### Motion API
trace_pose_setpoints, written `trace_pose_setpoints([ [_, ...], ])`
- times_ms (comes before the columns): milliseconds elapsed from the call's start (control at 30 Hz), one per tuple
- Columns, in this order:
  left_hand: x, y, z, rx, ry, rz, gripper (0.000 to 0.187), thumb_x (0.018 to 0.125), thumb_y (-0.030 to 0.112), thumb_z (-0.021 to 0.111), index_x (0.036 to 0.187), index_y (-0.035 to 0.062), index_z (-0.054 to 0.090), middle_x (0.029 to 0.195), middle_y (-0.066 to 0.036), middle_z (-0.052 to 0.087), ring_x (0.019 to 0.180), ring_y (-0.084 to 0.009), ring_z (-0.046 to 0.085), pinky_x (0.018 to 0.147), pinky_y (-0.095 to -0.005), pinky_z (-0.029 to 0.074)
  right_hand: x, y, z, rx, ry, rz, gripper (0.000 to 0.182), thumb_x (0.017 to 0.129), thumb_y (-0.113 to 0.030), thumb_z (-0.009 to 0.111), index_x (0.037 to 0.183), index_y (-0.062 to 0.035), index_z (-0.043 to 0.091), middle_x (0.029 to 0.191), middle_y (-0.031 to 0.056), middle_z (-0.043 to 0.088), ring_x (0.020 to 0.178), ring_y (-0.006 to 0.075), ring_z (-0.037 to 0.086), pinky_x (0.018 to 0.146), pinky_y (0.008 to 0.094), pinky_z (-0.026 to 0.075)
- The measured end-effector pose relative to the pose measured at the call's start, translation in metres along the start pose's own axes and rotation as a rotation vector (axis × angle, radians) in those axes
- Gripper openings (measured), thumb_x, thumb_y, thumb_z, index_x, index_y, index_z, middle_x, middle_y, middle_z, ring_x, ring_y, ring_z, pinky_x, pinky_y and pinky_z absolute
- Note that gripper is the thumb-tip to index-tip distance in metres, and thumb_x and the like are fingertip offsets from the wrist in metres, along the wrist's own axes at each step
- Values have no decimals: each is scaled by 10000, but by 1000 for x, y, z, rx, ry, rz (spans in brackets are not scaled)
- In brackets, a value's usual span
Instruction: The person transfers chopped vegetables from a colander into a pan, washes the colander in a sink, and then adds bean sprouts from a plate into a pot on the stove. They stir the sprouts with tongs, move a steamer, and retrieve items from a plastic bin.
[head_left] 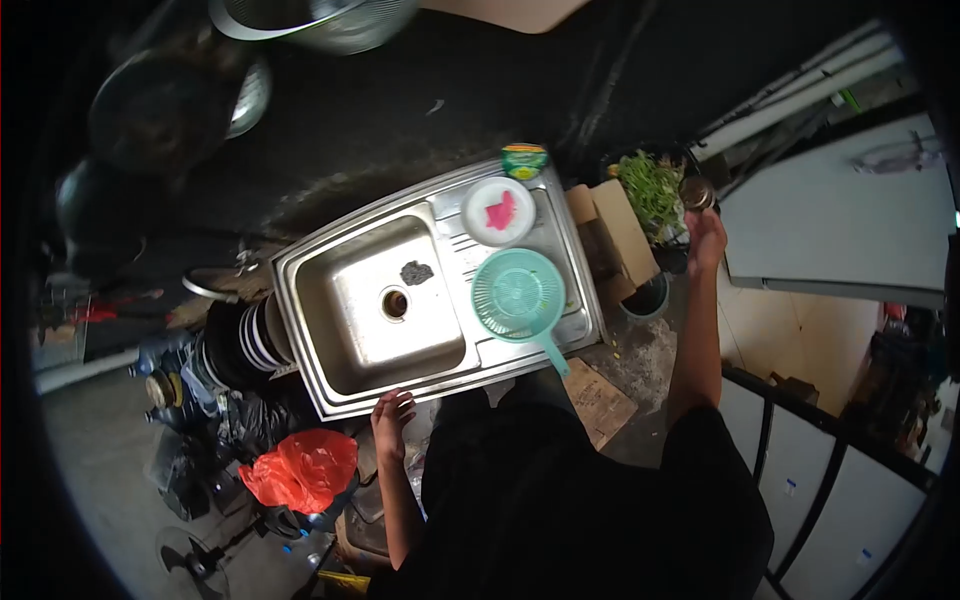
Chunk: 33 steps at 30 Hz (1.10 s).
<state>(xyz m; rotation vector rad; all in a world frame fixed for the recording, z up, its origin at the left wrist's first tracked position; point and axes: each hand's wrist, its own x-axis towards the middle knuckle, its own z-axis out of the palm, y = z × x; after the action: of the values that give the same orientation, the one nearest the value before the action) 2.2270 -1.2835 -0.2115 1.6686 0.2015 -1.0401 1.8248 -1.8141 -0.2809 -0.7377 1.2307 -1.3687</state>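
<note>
My right hand (706,238) is stretched out to the right, its fingers closed on a small round brownish cup-like piece (697,192), perhaps a sink drain strainer. Just left of that hand is a heap of green leafy stems (650,195). My left hand (391,418) is by the front edge of the steel sink (330,400), fingers apart and loosely bent, with nothing in them. Inside the basin a dark grey clump (416,272) lies beside the drain hole (396,304).
On the drainboard are a teal colander with a handle (518,296), a white round tub (499,228) with a pink cloth-like piece (501,211), and a green-yellow packet (524,160). A cardboard box (625,235) stands right of the sink, a red plastic bag (302,470) lower left.
</note>
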Motion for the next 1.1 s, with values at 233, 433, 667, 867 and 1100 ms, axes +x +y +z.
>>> trace_pose_setpoints([
  [233, 24, -11, -36, 77, -43, 16, 266, 937, 236, 516, 1117, 55, 591, 1045, -105, 667, 927, -212, 636, 796, -349, 491, -271, 37, 166, -353, -616, 68, 115, 837, 39, 603, 939, -10, 621, 805, 31, 621, 646, 112, 621, 598, 256, 504],
  [433, 39, -11, -80, 56, -62, -3, 223, 939, 201, 522, 1094, 64, 603, 1003, -91, 680, 916, -192, 635, 787, -329, 483, -436, 180, 254, -903, -1027, -209, 52, 781, -56, 655, 831, -42, 660, 862, 126, 606, 727, 295, 635, 634, 383, 504],
  [667, 25, 16, -134, -72, 31, -48, 237, 949, 221, 525, 1084, 46, 613, 1017, -111, 673, 906, -199, 640, 763, -321, 500, -442, 303, 314, -1346, -1119, -392, 126, 833, -56, 529, 781, -5, 631, 1008, 182, 590, 797, 386, 643, 708, 459, 536],
  [867, 40, 2, -180, -94, 15, -89, 238, 948, 233, 524, 1079, 47, 594, 1016, -119, 677, 894, -199, 646, 753, -318, 502, -452, 318, 288, -1410, -1031, -363, 201, 814, -101, 612, 1002, -35, 636, 1094, 168, 600, 816, 356, 648, 699, 425, 534],
  [1100, 95, 78, -157, -63, -16, 58, 298, 949, 286, 540, 1078, 22, 590, 975, -108, 681, 855, -177, 641, 717, -301, 500, -442, 136, 248, -1039, -645, -534, 70, 773, -72, 657, 837, -55, 636, 926, 162, 595, 915, 347, 584, 800, 415, 462],
])
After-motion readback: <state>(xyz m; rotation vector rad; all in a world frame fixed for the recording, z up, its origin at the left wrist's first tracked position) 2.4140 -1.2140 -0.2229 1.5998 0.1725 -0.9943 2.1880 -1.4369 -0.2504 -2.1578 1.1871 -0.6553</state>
